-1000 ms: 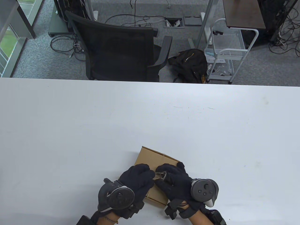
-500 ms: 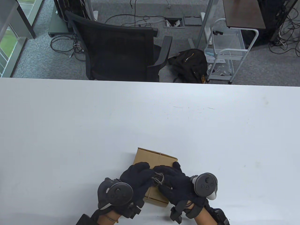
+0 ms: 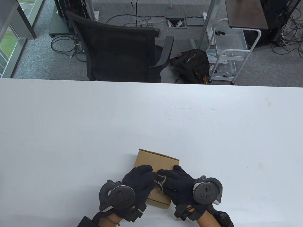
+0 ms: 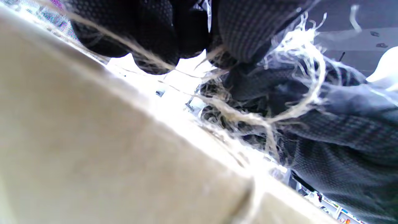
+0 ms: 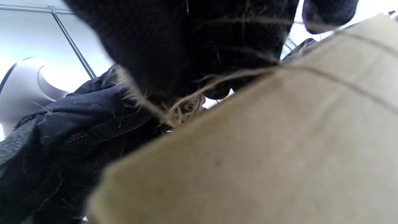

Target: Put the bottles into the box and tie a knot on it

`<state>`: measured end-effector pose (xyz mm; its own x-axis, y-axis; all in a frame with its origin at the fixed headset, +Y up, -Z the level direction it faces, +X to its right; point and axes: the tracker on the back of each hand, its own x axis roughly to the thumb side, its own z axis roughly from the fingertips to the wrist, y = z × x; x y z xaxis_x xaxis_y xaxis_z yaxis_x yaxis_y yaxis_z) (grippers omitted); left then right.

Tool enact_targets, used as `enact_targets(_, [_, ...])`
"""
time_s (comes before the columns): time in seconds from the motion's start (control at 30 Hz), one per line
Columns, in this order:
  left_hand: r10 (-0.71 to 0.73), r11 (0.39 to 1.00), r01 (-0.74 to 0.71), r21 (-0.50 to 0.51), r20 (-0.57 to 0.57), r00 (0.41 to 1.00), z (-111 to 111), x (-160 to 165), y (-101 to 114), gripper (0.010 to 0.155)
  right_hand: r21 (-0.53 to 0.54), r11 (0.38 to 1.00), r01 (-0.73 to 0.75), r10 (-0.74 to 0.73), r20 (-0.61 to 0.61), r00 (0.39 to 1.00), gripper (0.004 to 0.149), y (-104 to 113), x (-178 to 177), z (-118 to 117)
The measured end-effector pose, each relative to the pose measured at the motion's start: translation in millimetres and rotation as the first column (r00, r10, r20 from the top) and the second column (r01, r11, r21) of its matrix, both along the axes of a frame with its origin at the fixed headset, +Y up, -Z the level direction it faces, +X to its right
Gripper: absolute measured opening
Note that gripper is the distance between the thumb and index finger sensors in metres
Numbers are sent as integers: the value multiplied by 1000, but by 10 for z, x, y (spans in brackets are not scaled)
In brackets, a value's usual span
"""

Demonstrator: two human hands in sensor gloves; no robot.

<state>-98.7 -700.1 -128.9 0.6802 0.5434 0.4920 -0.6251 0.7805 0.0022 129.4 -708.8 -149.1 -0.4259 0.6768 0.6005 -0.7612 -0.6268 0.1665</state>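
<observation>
One cardboard box (image 3: pixel 156 163) sits closed at the near middle of the white worktop (image 3: pixel 71 132), with a single length of twine (image 3: pixel 161 180) running over its lid. The left hand (image 3: pixel 139 182) and the right hand (image 3: pixel 180 183) meet on top of the box, each with its fingers pinched on a part of the twine where the strands cross. The left wrist view shows a frayed loop between the two gloves, with the knot apparently loose.

To finish the knot well, the two ends likely need an even, opposite pull kept low against the lid, so the cinch lands on the box top rather than lifting it (the fibres look hairy and may snag on the gloves). A knuckle pressed on the crossing would probably keep it from slackening.

Counted: one box, one twine, two gloved hands, and no bottle in sight, so any are presumably inside.
</observation>
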Motion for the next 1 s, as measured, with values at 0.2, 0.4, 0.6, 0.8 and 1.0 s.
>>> enact_targets(0.2, [7, 1000, -7, -4, 15, 1000, 10, 15, -3, 45, 70, 998, 5, -13, 121, 993, 45, 2, 22, 39])
enact_targets(0.4, [15, 1000, -15, -13, 35, 999, 14, 28, -14, 45, 36, 999, 37, -42, 144, 989, 45, -18, -2, 56])
enact_targets(0.6, [55, 997, -52, -51, 55, 997, 10, 47, -24, 46, 10, 999, 54, -55, 179, 982, 39, -23, -27, 72])
enact_targets(0.8, [90, 994, -85, -75, 60, 994, -12, 26, -28, 45, 37, 997, 73, -78, 174, 982, 35, -38, -62, 91])
enact_targets(1.0, [65, 997, -64, -41, 31, 997, -19, -10, -6, 45, 25, 997, 76, -79, 162, 984, 31, -45, -5, 43])
